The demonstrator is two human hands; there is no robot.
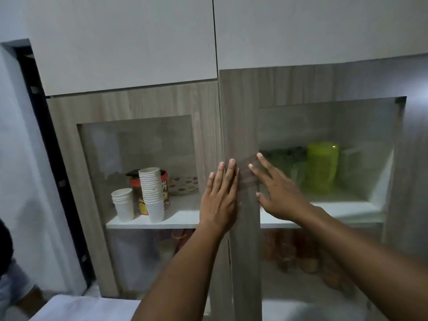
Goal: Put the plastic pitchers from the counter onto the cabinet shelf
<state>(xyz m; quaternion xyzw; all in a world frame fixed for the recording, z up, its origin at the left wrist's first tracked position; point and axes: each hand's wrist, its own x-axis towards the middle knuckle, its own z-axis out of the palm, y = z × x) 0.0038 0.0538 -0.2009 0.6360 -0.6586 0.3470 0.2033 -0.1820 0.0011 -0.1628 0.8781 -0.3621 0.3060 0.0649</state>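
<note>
both hands lie open and flat: left hand (220,195) on the wood-grain door frame, right hand (278,193) on the glass door. the lime-green plastic pitcher (322,166) stands behind it near the white shelf's (324,210) back edge; probably light, rigid, slick, best held by its handle.

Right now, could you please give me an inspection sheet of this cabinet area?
Surface: white shelf behind two glass doors; counter not clearly seen.
Job's things: green pitcher stands on the shelf behind the right door; darker one beside it, blurred.
Clutter: two paper cup stacks, a red-lidded jar, a dotted plate; jars below.
Grippers: left hand flat on the left door's edge, right hand spread on the right door; both empty.
Cables: nothing seen.
Surroundings: white upper doors, wall, dark doorway at left.
</note>
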